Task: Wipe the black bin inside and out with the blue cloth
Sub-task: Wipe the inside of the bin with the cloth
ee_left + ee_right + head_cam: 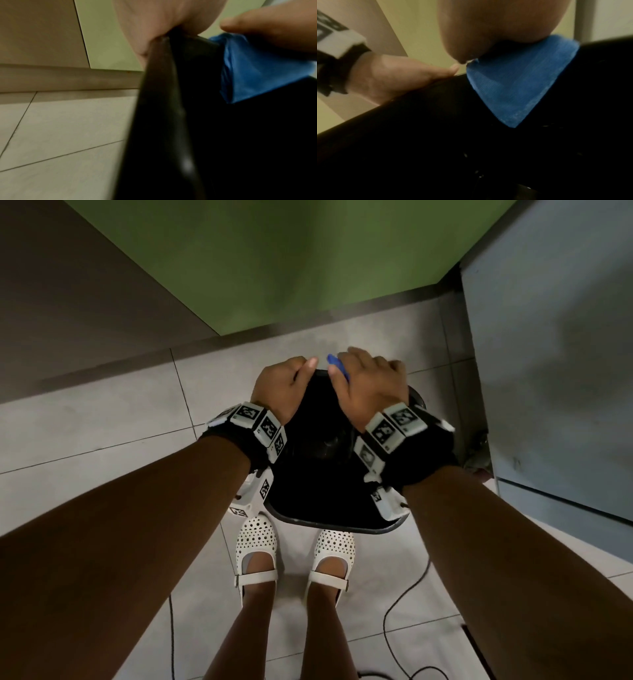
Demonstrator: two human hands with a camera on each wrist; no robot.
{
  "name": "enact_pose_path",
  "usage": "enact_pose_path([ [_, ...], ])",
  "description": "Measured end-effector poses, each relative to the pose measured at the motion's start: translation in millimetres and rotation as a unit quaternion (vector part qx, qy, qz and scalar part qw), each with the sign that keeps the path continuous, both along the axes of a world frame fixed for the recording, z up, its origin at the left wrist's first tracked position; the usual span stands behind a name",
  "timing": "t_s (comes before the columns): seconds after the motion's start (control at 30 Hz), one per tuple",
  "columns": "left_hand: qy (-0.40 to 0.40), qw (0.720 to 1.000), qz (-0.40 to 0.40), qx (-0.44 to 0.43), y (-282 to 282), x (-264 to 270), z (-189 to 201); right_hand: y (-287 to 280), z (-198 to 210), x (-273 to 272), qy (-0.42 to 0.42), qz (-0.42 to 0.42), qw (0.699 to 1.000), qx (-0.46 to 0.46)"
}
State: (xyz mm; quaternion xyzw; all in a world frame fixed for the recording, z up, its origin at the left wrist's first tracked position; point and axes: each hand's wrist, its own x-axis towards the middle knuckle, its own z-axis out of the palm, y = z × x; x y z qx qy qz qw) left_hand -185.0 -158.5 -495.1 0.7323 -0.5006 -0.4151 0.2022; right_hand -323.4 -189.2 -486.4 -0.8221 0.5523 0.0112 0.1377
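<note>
The black bin stands on the tiled floor just in front of my feet, its open top facing up. My left hand grips the far rim on the left, thumb lying along the edge. My right hand grips the far rim beside it, with the blue cloth folded over that rim under its fingers. In the right wrist view a corner of the blue cloth hangs down the bin's inner wall. The left wrist view shows the rim and the blue cloth under the right hand.
A green wall and a brown panel rise beyond the bin. A grey cabinet stands close on the right. My white shoes are right behind the bin, and black cables trail over the floor tiles.
</note>
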Motion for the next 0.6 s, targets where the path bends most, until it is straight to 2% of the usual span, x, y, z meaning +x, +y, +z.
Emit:
enact_pose_path([
  [0.1, -0.035, 0.999, -0.006, -0.013, -1, -3, -1, -2, -1, 25, 0.04, -0.028, 0.999, 0.019],
  [0.23, 0.015, 0.999, 0.029, -0.003, 6, -1, -4, 4, -4, 24, 0.047, -0.03, 0.998, 0.039],
  [0.37, 0.046, 0.997, 0.058, 0.002, 11, -1, -3, 6, -7, -22, 0.055, -0.131, 0.99, -0.02],
  [0.43, 0.041, 0.997, 0.06, -0.002, 13, -2, -3, 10, -11, -39, 0.059, -0.172, 0.983, -0.021],
  [0.53, 0.032, 0.998, 0.047, -0.002, 14, -5, -3, 16, -7, -29, 0.056, -0.261, 0.964, -0.01],
  [0.6, 0.026, 0.999, 0.033, -0.004, 15, -5, -4, 18, -2, -10, 0.043, -0.236, 0.971, 0.011],
])
